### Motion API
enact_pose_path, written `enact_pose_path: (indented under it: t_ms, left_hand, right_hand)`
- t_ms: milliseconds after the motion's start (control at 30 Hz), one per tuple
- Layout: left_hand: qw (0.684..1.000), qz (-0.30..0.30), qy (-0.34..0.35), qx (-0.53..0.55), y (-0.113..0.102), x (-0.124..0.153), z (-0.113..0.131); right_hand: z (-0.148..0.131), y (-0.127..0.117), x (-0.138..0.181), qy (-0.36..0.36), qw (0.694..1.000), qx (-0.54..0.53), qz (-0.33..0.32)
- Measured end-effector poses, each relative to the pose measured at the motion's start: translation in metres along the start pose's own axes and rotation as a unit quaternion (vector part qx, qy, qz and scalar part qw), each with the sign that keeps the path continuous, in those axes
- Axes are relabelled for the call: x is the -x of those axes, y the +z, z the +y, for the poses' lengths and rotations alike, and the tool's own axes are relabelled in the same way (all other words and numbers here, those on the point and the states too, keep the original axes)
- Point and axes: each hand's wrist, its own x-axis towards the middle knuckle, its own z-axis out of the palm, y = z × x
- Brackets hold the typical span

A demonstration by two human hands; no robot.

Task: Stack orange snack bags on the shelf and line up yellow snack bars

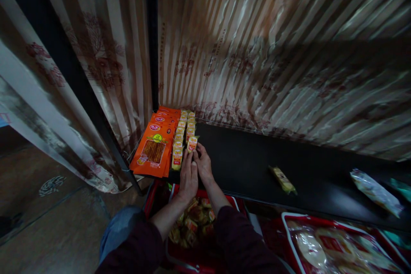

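Both of my hands meet at the front end of a row of small yellow snack packets on a black shelf [237, 154]. A small packet with a red and white label [192, 144] is pinched between the fingertips of my left hand [189, 175] and my right hand [203, 162]. Just left of it runs another row of the same yellow packets [177, 154], standing one behind another. Orange snack bags [154, 145] lie overlapped beside that row, at the shelf's left end. My fingertips partly cover the held packet's lower edge.
Below the shelf, a red basket [173, 254] holds many similar packets. Another red basket with a white rim [290, 244] holds flat round packages. A yellow packet [283, 180] and a white bag [375, 192] lie further right. A black post [153, 51] and striped curtains [224, 51] enclose the shelf.
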Motion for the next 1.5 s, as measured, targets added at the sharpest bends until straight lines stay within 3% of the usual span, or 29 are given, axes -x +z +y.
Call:
enact_pose_path:
  t_ms: [367,767,1133,1333,1500]
  left_hand:
    - [1.000,0.003,-0.015,-0.001,0.004,-0.004,-0.005]
    - [1.000,-0.024,-0.007,-0.003,0.005,-0.004,-0.004]
    - [1.000,-0.025,-0.006,0.001,0.005,-0.004,-0.003]
    - [1.000,-0.028,-0.010,0.001,0.006,-0.006,-0.001]
    - [0.999,-0.030,-0.010,-0.002,0.004,-0.004,0.001]
  right_hand:
    - [0.007,0.005,-0.001,-0.041,0.998,0.038,0.019]
    - [0.012,0.007,0.002,-0.003,1.000,-0.006,0.019]
    - [0.007,0.005,0.000,-0.051,0.995,0.076,0.032]
    - [0.010,0.007,-0.003,-0.029,0.997,0.070,0.015]
    - [0.003,0.007,-0.008,0.002,0.998,0.036,0.044]
